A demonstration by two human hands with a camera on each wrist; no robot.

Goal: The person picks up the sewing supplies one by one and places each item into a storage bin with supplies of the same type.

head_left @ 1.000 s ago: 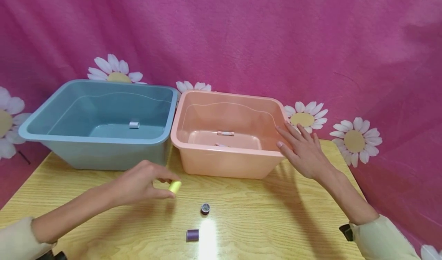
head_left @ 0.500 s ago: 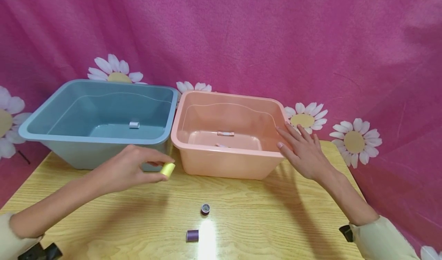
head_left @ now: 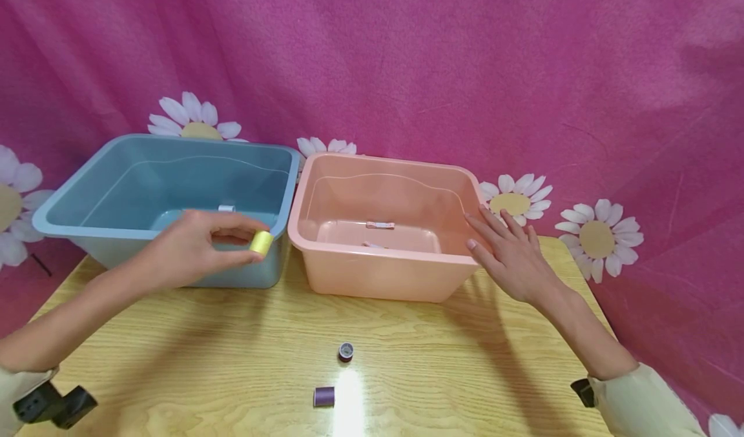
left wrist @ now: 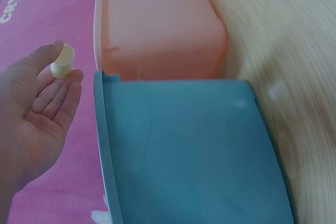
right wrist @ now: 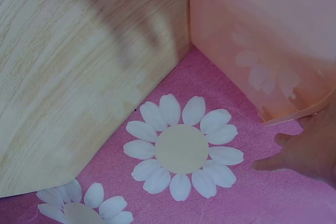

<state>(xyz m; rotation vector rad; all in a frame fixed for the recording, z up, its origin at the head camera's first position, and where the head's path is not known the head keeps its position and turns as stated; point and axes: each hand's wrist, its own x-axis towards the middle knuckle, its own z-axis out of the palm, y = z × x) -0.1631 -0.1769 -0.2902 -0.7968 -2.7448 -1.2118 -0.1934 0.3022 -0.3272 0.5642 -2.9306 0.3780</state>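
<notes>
Between thumb and fingers, my left hand [head_left: 194, 243] pinches a yellow thread spool [head_left: 261, 243] in front of the blue tub [head_left: 165, 234], near its front right rim. The left wrist view shows the same yellow spool [left wrist: 63, 62] held at the fingertips. With its fingers extended, my right hand [head_left: 514, 253] rests at the right rim of the pink tub [head_left: 383, 275]. A white spool [head_left: 227, 208] lies inside the blue tub, partly hidden by the left hand. Two small pinkish pieces, one a white-and-pink strip [head_left: 380, 225], lie in the pink tub.
On the wooden table [head_left: 244, 366], a dark spool [head_left: 345, 352] stands on end and a purple thread spool [head_left: 323, 396] lies on its side, both toward the front. Behind the tubs hangs a magenta cloth [head_left: 407, 62] with printed daisies.
My left hand has lifted the yellow spool up and to the left, from over the table to the front of the blue tub. The right hand has stayed in place.
</notes>
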